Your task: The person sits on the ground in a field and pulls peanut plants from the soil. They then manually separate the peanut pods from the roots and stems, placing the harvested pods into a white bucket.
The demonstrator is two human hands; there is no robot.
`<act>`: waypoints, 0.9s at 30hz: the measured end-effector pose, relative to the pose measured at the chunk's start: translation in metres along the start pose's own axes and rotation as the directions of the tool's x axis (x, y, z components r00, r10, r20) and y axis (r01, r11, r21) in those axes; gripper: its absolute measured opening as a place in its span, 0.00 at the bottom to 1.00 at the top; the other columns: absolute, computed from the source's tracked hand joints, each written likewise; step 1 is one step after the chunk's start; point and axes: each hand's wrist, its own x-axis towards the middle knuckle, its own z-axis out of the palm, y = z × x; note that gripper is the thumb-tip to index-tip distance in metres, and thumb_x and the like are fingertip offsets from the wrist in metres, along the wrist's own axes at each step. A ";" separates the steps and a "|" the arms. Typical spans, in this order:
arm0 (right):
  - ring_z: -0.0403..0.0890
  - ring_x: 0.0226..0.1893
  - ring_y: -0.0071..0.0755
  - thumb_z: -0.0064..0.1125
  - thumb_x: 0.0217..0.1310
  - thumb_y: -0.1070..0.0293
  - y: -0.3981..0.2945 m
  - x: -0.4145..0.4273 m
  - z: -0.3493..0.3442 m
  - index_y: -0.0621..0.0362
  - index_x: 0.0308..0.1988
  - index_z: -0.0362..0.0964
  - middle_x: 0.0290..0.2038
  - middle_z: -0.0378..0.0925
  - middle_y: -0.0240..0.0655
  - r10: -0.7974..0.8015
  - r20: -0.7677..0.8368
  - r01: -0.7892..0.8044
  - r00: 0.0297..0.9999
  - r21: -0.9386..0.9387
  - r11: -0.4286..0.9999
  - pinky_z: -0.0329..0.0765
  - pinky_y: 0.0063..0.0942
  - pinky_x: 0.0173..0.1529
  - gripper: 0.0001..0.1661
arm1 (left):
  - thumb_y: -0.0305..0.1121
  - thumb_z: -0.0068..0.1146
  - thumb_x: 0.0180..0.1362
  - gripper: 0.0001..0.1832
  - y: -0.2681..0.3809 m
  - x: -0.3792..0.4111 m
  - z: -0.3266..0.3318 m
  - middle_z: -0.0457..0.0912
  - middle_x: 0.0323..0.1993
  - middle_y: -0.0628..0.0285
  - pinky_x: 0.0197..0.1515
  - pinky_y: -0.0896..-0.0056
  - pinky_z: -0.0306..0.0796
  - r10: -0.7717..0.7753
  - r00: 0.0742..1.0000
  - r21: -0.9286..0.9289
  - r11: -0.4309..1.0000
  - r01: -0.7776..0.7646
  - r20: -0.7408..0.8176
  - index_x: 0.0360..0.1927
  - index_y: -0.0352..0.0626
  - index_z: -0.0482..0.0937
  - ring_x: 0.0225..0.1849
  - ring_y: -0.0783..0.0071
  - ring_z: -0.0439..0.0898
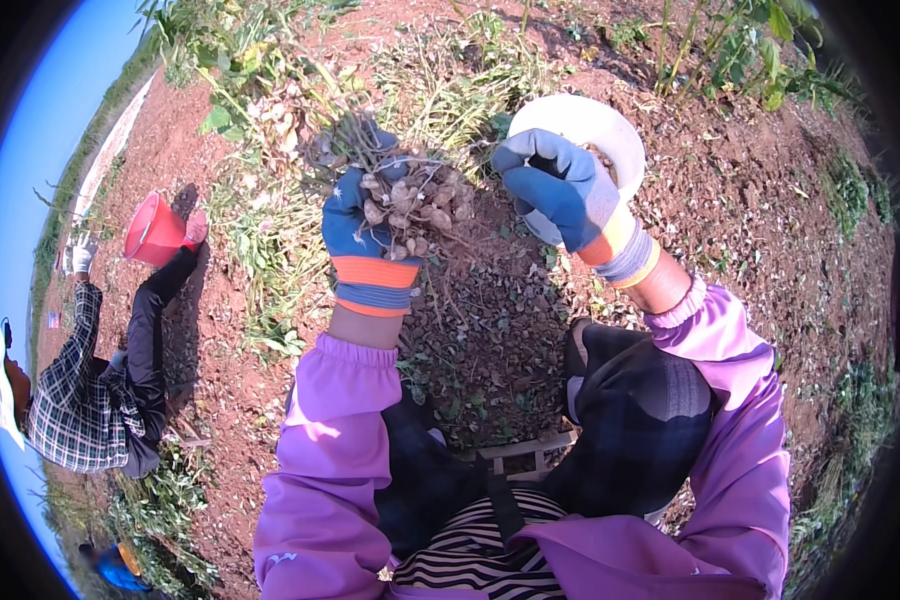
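My left hand [364,214], in a blue glove with an orange and grey cuff, grips an uprooted peanut plant. Its cluster of soil-covered peanut pods [416,199] hangs to the right of the fingers, with thin roots trailing, and the stems rise above the hand. My right hand [559,180], gloved the same way, is raised over the near left side of a white bucket [562,112]. Its fingers are curled towards the thumb; whether anything is between them is hidden. Some pods [600,159] show inside the bucket, partly behind the glove.
Pulled plants [262,247] lie on reddish soil at left and beyond my hands. Leafy plants [757,52] stand at the upper right. A person in a checked shirt [82,412] sits at left near a red bucket [154,231]. A low wooden stool [529,450] is beneath me.
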 end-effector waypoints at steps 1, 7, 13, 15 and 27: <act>0.70 0.23 0.14 0.58 0.55 0.69 -0.003 0.000 -0.001 0.59 0.39 0.75 0.27 0.73 0.23 -0.021 0.011 0.021 1.000 -0.017 1.000 0.67 0.14 0.25 0.10 | 0.43 0.41 0.63 0.21 0.000 0.000 0.000 0.78 0.41 0.50 0.46 0.53 0.75 0.001 1.000 -0.005 1.000 -0.001 0.012 0.50 0.36 0.69 0.42 0.56 0.78; 0.71 0.21 0.14 0.58 0.56 0.68 -0.008 -0.008 0.009 0.61 0.42 0.75 0.26 0.75 0.25 0.326 0.223 -0.295 0.919 -0.161 0.942 0.68 0.15 0.25 0.12 | 0.42 0.40 0.63 0.22 0.001 0.002 -0.003 0.78 0.41 0.51 0.47 0.53 0.74 0.011 1.000 -0.016 1.000 -0.011 -0.015 0.51 0.35 0.69 0.43 0.57 0.78; 0.75 0.21 0.16 0.53 0.57 0.71 0.012 -0.010 0.006 0.63 0.47 0.71 0.32 0.77 0.29 0.324 0.321 -0.335 0.890 -0.019 0.942 0.73 0.16 0.24 0.16 | 0.42 0.40 0.63 0.22 0.002 0.003 -0.005 0.78 0.42 0.50 0.48 0.52 0.74 0.028 0.999 0.023 0.999 -0.028 0.040 0.53 0.35 0.68 0.44 0.56 0.77; 0.75 0.21 0.17 0.54 0.57 0.70 0.012 -0.010 0.007 0.63 0.48 0.70 0.34 0.76 0.30 0.358 0.314 -0.370 0.879 -0.022 0.929 0.73 0.16 0.24 0.17 | 0.42 0.41 0.63 0.22 0.002 0.001 -0.002 0.78 0.42 0.50 0.48 0.51 0.74 0.041 0.998 0.039 0.998 -0.039 -0.040 0.53 0.35 0.68 0.44 0.56 0.77; 0.72 0.22 0.15 0.61 0.56 0.63 0.044 -0.007 0.004 0.60 0.41 0.74 0.29 0.75 0.26 0.332 0.399 -0.398 0.855 0.094 0.912 0.70 0.15 0.24 0.15 | 0.40 0.40 0.62 0.21 0.004 0.003 -0.003 0.78 0.41 0.51 0.47 0.52 0.74 0.017 1.000 0.022 1.000 -0.017 -0.006 0.52 0.35 0.68 0.44 0.56 0.77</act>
